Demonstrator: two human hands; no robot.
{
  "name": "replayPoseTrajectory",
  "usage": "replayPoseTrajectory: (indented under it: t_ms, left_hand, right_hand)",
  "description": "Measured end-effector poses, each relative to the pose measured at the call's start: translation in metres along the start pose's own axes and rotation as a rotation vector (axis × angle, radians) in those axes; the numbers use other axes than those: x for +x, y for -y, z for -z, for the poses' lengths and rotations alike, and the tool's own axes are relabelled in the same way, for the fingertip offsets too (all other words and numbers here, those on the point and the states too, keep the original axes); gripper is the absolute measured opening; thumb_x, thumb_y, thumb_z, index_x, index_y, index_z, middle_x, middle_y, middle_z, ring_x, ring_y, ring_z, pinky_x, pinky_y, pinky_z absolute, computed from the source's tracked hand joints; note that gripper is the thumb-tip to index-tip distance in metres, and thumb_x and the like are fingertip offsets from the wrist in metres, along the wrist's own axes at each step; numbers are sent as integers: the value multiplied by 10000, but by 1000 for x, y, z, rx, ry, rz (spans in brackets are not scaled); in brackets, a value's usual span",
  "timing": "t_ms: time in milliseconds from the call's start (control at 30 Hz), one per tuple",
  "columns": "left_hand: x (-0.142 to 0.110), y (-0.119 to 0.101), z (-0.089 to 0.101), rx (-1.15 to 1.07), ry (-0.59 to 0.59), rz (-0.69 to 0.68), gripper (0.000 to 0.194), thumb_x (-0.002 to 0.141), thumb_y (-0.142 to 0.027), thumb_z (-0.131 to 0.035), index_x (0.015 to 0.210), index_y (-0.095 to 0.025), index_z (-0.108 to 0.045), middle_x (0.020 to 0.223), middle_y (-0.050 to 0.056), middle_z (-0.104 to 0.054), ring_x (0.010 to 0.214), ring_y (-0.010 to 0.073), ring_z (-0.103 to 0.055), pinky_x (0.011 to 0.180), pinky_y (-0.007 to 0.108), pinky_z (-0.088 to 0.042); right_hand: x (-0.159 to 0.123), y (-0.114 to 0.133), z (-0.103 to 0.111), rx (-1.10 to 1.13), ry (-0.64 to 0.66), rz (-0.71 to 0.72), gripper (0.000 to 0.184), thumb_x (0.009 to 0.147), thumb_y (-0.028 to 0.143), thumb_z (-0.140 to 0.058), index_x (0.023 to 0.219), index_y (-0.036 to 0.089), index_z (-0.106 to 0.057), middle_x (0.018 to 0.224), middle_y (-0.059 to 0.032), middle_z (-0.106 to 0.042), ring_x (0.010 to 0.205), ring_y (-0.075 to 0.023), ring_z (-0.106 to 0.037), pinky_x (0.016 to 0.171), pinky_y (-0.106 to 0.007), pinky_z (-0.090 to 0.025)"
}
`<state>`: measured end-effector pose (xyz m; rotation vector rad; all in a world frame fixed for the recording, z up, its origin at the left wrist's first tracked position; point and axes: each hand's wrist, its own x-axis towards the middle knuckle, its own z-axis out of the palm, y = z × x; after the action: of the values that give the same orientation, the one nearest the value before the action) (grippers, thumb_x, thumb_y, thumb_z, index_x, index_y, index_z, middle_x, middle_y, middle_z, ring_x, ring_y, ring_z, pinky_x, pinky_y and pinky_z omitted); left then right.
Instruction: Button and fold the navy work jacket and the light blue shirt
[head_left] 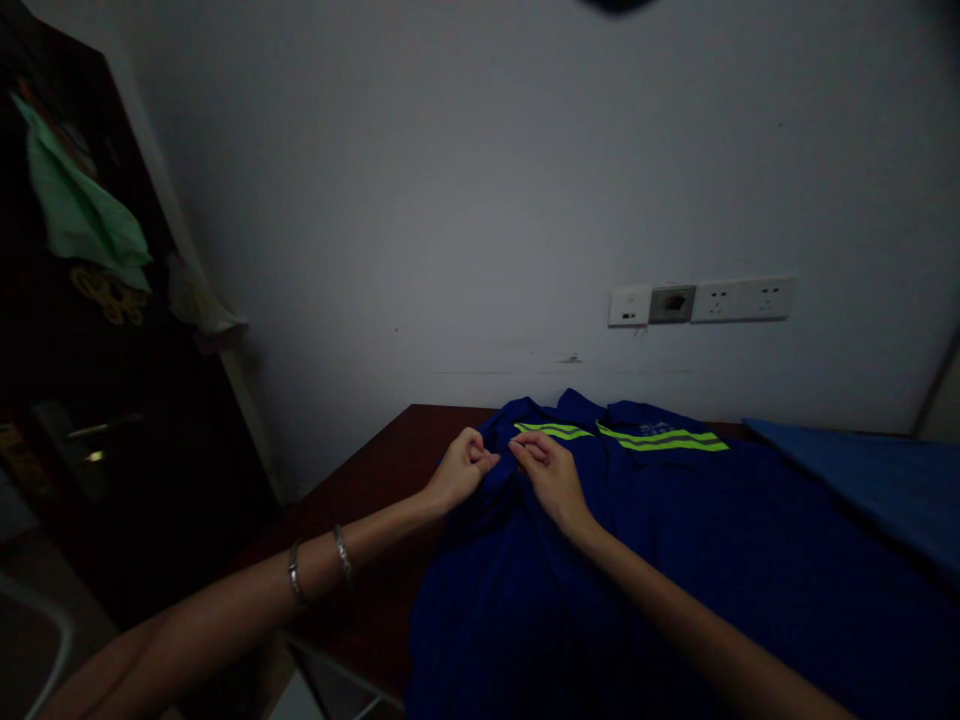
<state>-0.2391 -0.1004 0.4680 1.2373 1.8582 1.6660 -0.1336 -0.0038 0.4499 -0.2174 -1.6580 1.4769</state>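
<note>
A dark blue work jacket [660,510] with yellow-green and grey reflective stripes lies spread over the table. My left hand [463,468] is closed in a pinch on the jacket's cloth near its left edge. Just to the right, my right hand [551,478] pinches the same garment, fingertips pressed together below a reflective stripe [555,431]. A small gap separates the two hands, with bunched cloth between and below them. Two bracelets circle my left forearm. The exact bit of cloth under the fingertips is too dark to make out.
The dark red-brown table [367,470] stands against a pale wall. A lighter blue cloth [862,475] lies at the right. Wall sockets [705,302] sit above the table. On the left is a dark door [150,430] with a handle and a hanging green cloth [90,215].
</note>
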Motion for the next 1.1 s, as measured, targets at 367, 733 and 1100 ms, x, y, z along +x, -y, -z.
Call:
replayPoseTrajectory:
  t_ms: [367, 733, 1100]
  left_hand:
    - [-3, -6, -1, -9, -4, 1, 319, 643, -287, -631, 713, -184, -337, 487, -107, -420, 402, 32, -350, 407, 143, -223]
    - [-3, -5, -1, -6, 32, -7, 303, 660, -250, -613, 708, -190, -319, 522, -96, -424, 435, 42, -368, 439, 152, -257]
    - [-8, -1, 4, 120, 134, -90, 260, 721, -275, -559, 714, -190, -312, 541, -96, -349, 460, 46, -280, 450, 166, -211]
  right_hand:
    - [1, -1, 1, 12, 26, -5, 340, 680, 518, -594, 749, 186, -572, 567, 12, -516, 505, -112, -447, 474, -228, -329]
    - [2, 4, 6, 80, -7, -89, 300, 670, 470, -588, 662, 171, -620, 652, -28, -606, 637, -156, -534, 579, -250, -395]
    - [12, 5, 11, 138, 174, -345, 183, 509, 203, -673, 684, 164, -638, 559, 29, -616, 534, -106, -529, 565, -236, -392]
